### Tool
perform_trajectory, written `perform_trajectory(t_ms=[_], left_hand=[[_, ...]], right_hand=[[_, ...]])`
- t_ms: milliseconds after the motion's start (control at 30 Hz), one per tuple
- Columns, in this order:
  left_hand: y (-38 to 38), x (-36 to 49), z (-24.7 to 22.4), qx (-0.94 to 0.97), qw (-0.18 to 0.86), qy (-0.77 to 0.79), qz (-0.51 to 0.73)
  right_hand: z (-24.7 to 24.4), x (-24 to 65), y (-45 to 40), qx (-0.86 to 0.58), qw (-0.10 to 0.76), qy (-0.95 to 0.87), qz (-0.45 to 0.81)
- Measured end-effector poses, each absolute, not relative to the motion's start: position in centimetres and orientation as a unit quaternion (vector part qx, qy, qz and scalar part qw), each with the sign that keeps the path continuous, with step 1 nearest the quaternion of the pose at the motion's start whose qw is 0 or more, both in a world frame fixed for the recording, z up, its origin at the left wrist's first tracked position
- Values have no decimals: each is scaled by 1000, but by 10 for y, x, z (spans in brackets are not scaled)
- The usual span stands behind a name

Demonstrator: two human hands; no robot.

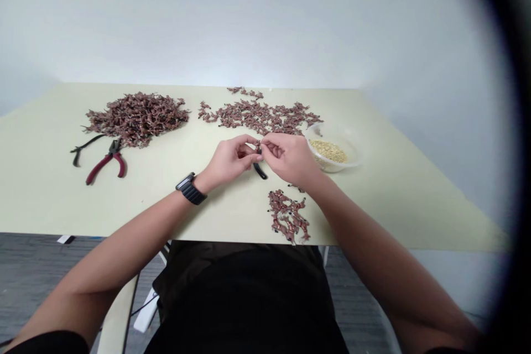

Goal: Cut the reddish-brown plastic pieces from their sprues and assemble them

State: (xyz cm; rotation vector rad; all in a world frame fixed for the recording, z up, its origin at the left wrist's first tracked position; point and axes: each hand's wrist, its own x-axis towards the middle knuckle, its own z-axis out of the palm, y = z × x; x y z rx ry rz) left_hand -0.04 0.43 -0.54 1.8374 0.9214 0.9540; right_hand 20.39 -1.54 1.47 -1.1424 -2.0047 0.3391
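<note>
Reddish-brown small piece [258,146] sits pinched between the left hand [229,159] and right hand [288,157], their fingertips close together.

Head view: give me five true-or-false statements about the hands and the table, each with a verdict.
1. The watch is on the left wrist. True.
2. The red-handled pliers are in the right hand. False: they lie on the table, apart from both hands.
3. The clear bowl holds pale grains. True.
4. The largest brown heap lies right of the bowl. False: it lies on the left side of the table.
5. Fingers of the left hand and the right hand meet at a small piece. True.
</note>
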Motion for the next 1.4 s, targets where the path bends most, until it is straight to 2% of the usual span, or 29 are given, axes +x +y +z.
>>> perform_trajectory(t_ms=[133, 233, 333, 567, 867, 1133, 1400], left_hand=[[4, -2, -5, 783, 328, 373, 375], [5, -2, -5, 772, 359, 362, 379], [6, -2, -4, 745, 424, 346, 381], [8, -3, -2, 716, 503, 317, 366], [8, -4, 1, 708, 540, 298, 342], [8, -5, 5, 700, 562, 294, 330], [5, -3, 4, 706, 543, 313, 330]], right_hand=[[14, 201, -14, -477, 433, -709, 286], [12, 205, -9, -469, 420, -666, 401], [11, 211, -6, -458, 408, -659, 436], [18, 217, -6, -428, 386, -696, 429], [25, 221, -9, -434, 354, -722, 407], [22, 218, -10, -422, 422, -754, 276], [21, 217, -14, -428, 400, -780, 220]])
